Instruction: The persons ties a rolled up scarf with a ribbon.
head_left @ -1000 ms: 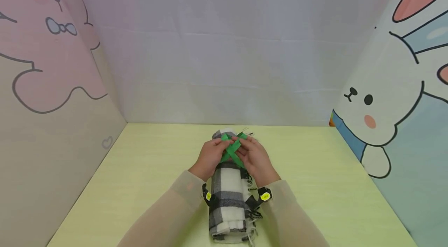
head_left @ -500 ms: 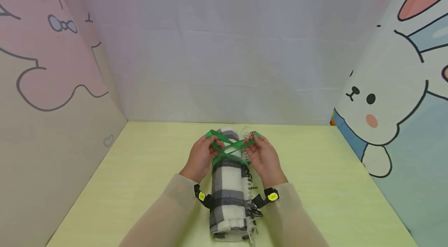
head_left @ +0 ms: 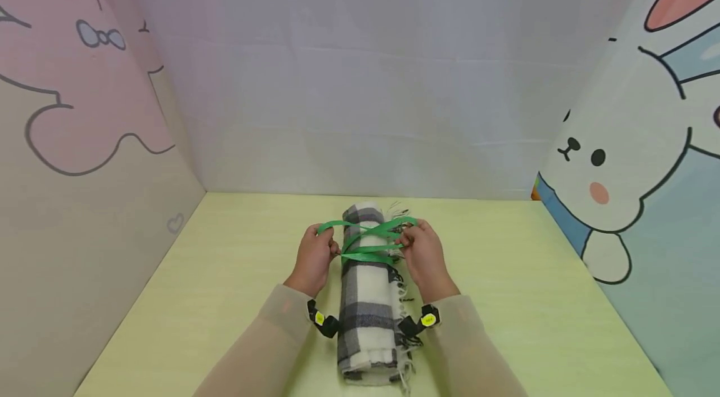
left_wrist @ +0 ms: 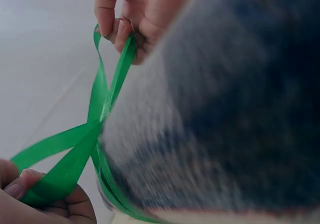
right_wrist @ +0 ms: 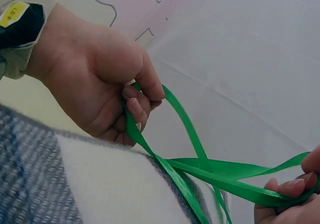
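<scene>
A rolled black, grey and white checked scarf [head_left: 371,287] with fringe along its right side lies lengthwise in front of me. Green ribbon [head_left: 368,257] wraps across its far part, and its strands cross on top. My left hand [head_left: 314,256], left of the roll, pinches a ribbon loop between thumb and fingers. On the other side, my right hand [head_left: 424,253] pinches another loop. In the left wrist view both loops of ribbon [left_wrist: 75,156] meet at a crossing against the roll. The right wrist view shows the ribbon [right_wrist: 235,184] stretched between both hands.
The pale yellow-green table [head_left: 225,297] extends to both sides of the roll. A white cloth wall [head_left: 360,84] stands behind it, with cartoon-printed side walls at left and right. Each wrist wears a black strap with a yellow tag.
My hands were close together over crossed ribbon a second ago. They have moved apart to either side of the scarf, drawing the ribbon out into wider loops.
</scene>
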Demonstrator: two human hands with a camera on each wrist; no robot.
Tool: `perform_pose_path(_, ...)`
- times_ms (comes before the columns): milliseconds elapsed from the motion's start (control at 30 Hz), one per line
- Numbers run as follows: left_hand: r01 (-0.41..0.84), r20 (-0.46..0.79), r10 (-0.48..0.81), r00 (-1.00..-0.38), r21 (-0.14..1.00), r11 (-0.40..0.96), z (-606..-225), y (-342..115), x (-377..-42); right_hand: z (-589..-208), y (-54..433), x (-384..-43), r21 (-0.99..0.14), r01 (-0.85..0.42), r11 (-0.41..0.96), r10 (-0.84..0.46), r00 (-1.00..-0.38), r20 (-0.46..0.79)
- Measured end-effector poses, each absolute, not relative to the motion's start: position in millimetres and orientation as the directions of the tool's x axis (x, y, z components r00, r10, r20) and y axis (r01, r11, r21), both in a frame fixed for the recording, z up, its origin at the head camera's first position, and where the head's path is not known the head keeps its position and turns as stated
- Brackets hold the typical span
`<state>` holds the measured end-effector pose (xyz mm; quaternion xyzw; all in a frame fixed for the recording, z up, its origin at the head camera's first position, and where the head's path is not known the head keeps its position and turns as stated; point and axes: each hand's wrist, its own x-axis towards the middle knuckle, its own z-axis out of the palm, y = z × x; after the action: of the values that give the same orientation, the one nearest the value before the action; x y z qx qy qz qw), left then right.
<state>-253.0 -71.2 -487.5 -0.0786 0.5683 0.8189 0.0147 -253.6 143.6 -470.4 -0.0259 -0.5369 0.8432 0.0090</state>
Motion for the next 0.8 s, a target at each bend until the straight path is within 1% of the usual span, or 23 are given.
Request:
perform_pose_path(67, -0.106, -0.146, -0.078, -0.986, 0.920, -0.377, -490, -74, -254, -472, 143, -254, -0.927, -0.005, -0.375, 0.075, -0.997, -0.025)
perform_pose_path(200, -0.095, -0.145, -0.099, -0.985, 0.915, -0.393, -494, -81, -254, -475, 146, -254, -0.930, -0.013, -0.366, 0.125, -0.992, -0.035)
perform_pose_path(367, -0.086, -0.142, -0.148, -0.979, 0.940, -0.329, -494, -92, -255, -475, 155, -252, -0.921, -0.023, -0.388, 0.156, -0.987, -0.041)
perform_pose_path(400, -0.082, -0.133, -0.152, -0.979, 0.950, -0.301, -494, -95, -255, -474, 158, -252, -0.919, -0.023, -0.394, 0.162, -0.986, -0.045)
perform_pose_path(500, -0.098, -0.145, -0.149, -0.978, 0.954, -0.285, -493, -103, -256, -472, 166, -253, -0.914, -0.019, -0.404, 0.180, -0.982, -0.059)
perform_pose_path(600, -0.145, -0.185, -0.107, -0.977, 0.941, -0.306, -492, -114, -256, -469, 175, -254, -0.883, 0.012, -0.469, 0.167, -0.981, -0.102)
perform_pose_path(667, -0.185, -0.224, -0.079, -0.971, 0.922, -0.340, -492, -122, -256, -468, 181, -256, -0.837, 0.040, -0.546, 0.141, -0.980, -0.138)
perform_pose_path(800, -0.234, -0.264, -0.045, -0.963, 0.910, -0.343, -492, -138, -255, -468, 195, -257, -0.744, 0.093, -0.662, 0.086, -0.976, -0.199)
